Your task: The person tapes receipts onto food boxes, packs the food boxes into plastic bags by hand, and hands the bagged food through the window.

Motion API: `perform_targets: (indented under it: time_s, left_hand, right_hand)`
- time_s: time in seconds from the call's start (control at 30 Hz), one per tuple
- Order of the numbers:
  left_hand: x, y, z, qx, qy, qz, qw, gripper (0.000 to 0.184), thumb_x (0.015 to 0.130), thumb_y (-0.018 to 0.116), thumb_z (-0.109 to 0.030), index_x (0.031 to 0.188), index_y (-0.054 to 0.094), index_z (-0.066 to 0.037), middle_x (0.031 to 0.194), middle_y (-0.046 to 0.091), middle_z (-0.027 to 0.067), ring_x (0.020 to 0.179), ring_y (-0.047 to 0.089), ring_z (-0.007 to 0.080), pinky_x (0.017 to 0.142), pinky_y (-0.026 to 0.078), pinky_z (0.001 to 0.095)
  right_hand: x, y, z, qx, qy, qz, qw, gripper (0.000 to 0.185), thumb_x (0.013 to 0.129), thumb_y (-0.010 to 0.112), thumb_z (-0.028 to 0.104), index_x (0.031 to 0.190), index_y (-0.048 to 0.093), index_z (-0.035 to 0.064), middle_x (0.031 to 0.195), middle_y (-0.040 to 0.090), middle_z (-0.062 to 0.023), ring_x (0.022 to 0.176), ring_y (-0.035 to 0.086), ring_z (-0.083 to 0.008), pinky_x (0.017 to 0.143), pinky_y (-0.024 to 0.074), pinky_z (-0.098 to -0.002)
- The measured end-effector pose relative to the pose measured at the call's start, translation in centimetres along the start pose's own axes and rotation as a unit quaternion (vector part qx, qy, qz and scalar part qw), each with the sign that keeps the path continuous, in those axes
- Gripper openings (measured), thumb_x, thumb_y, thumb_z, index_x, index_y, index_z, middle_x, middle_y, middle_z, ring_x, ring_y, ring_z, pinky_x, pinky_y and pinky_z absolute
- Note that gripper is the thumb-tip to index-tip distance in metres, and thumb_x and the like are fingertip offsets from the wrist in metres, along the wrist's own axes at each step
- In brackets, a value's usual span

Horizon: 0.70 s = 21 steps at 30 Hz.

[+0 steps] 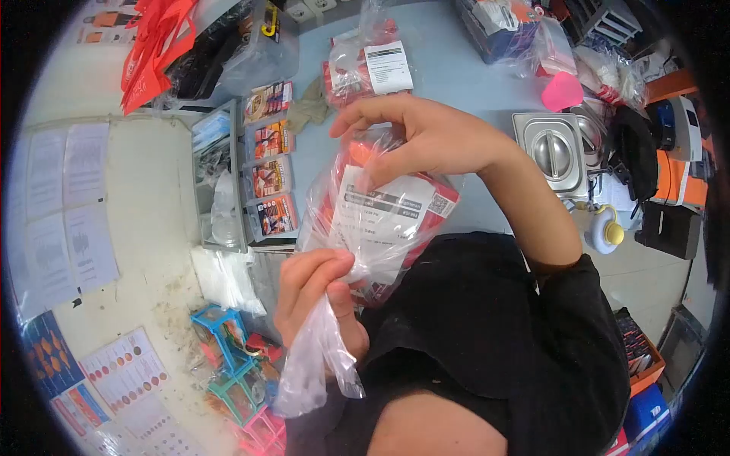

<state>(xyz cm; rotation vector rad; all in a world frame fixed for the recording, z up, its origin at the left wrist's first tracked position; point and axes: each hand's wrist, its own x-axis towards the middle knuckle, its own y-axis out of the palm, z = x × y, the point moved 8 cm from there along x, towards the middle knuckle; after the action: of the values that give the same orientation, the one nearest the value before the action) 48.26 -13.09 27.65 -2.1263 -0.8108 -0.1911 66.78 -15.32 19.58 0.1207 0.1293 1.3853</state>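
A clear plastic bag [315, 220] holds a red-and-white package with a printed receipt [372, 220] showing through the film. My left hand [315, 292] is closed around the bag's gathered neck, and the loose plastic end hangs below the fingers. Over the bag's far end arches my right hand [426, 140]. Its thumb presses against the receipt side while the curled fingers reach around the far edge. Farther back on the grey-blue table [464, 76] lies another clear bag [350, 72] of red packaging, with its own receipt [388, 67].
A rack of printed cards [270, 178] stands left of the bag. At right sit a lidded steel container [551, 152], a pink scoop-like item [562, 92] and a white bottle with a yellow cap [606, 230]. Red bags [156, 53] hang at upper left.
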Motion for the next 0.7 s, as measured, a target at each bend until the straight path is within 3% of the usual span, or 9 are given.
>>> perform_targets:
  time_s: [0.07,0.13,0.23,0.27,0.3,0.37,0.4,0.57,0.7]
  left_hand:
    - [0.6,0.2,-0.6,0.008,0.011,0.011,1.000,0.038,0.099,0.045,-0.028,0.098,0.061,0.007,0.104,0.056,0.0165,0.070,0.057,0.0184,0.060,0.048,0.0275]
    - [1.3,0.0,-0.6,-0.020,-0.032,-0.017,0.999,0.026,0.094,0.055,-0.020,0.089,0.065,0.004,0.091,0.063,0.0166,0.081,0.061,0.0303,0.073,0.049,0.0360]
    - [2.0,0.0,0.6,0.026,-0.032,-0.031,0.999,0.023,0.092,0.056,-0.017,0.087,0.065,0.004,0.091,0.063,0.0172,0.081,0.062,0.0301,0.072,0.048,0.0363]
    - [2.7,0.3,1.5,0.024,-0.028,-0.041,0.998,0.023,0.092,0.056,-0.017,0.087,0.065,0.004,0.091,0.063,0.0172,0.081,0.062,0.0301,0.072,0.048,0.0363]
    - [3.8,0.7,3.3,0.013,-0.050,-0.054,0.997,0.019,0.090,0.057,-0.013,0.087,0.065,0.004,0.092,0.063,0.0177,0.081,0.062,0.0312,0.072,0.048,0.0365]
    - [5.9,0.9,4.3,0.058,-0.007,-0.021,0.998,0.012,0.080,0.057,-0.002,0.088,0.065,0.004,0.096,0.062,0.0193,0.080,0.060,0.0350,0.073,0.048,0.0386]
    - [7.1,0.1,4.0,0.036,0.016,-0.057,0.998,0.012,0.080,0.057,-0.002,0.088,0.065,0.004,0.096,0.062,0.0193,0.080,0.060,0.0350,0.073,0.048,0.0386]
    - [13.8,-2.2,-0.6,0.020,0.193,-0.140,0.971,0.015,0.076,0.060,-0.005,0.088,0.066,0.003,0.095,0.059,0.0149,0.087,0.056,0.0322,0.075,0.044,0.0411]
    - [21.3,-4.3,-3.7,0.109,0.272,-0.203,0.934,0.028,0.079,0.062,-0.011,0.103,0.063,0.002,0.105,0.057,0.0135,0.094,0.053,0.0306,0.080,0.041,0.0427]
  right_hand:
    - [0.2,-0.2,-0.2,0.011,0.008,0.006,1.000,0.056,0.069,0.077,0.013,0.121,0.057,0.0050,0.111,0.055,-0.0040,0.092,0.054,-0.0097,0.077,0.0454,-0.0260]
    - [0.5,-0.3,-0.4,0.020,0.015,0.012,1.000,0.056,0.069,0.077,0.013,0.120,0.057,0.0051,0.112,0.056,-0.0043,0.093,0.054,-0.0097,0.079,0.0454,-0.0257]
    - [0.7,-0.9,0.3,-0.079,-0.035,-0.028,0.996,0.056,0.069,0.077,0.014,0.121,0.057,0.0042,0.117,0.057,-0.0088,0.100,0.057,-0.0177,0.086,0.0456,-0.0312]
    - [-0.1,-1.4,2.7,-0.294,-0.125,-0.131,0.939,0.058,0.069,0.078,0.022,0.120,0.058,0.0044,0.119,0.056,-0.0149,0.109,0.054,-0.0259,0.092,0.0431,-0.0360]
    - [-1.4,-0.6,5.7,-0.493,-0.215,-0.224,0.813,0.061,0.069,0.079,0.031,0.120,0.059,0.0046,0.121,0.056,-0.0210,0.117,0.051,-0.0342,0.098,0.0406,-0.0409]
    - [-2.1,3.8,6.5,-0.375,-0.260,-0.056,0.888,0.066,0.070,0.078,0.031,0.125,0.055,0.0028,0.124,0.052,-0.0234,0.119,0.048,-0.0396,0.103,0.0370,-0.0445]
    - [-2.0,5.0,6.8,-0.360,-0.217,-0.084,0.903,0.069,0.072,0.077,0.028,0.130,0.050,0.0020,0.125,0.052,-0.0228,0.119,0.049,-0.0373,0.106,0.0345,-0.0436]
    - [2.4,2.8,9.7,-0.438,-0.238,-0.130,0.857,0.057,0.074,0.073,0.020,0.124,0.054,0.0014,0.112,0.060,-0.0176,0.111,0.053,-0.0354,0.099,0.0353,-0.0485]
    - [6.6,-1.6,17.7,-0.483,-0.224,-0.241,0.811,0.031,0.076,0.066,0.019,0.103,0.067,0.0025,0.087,0.064,-0.0204,0.082,0.062,-0.0347,0.078,0.0465,-0.0444]
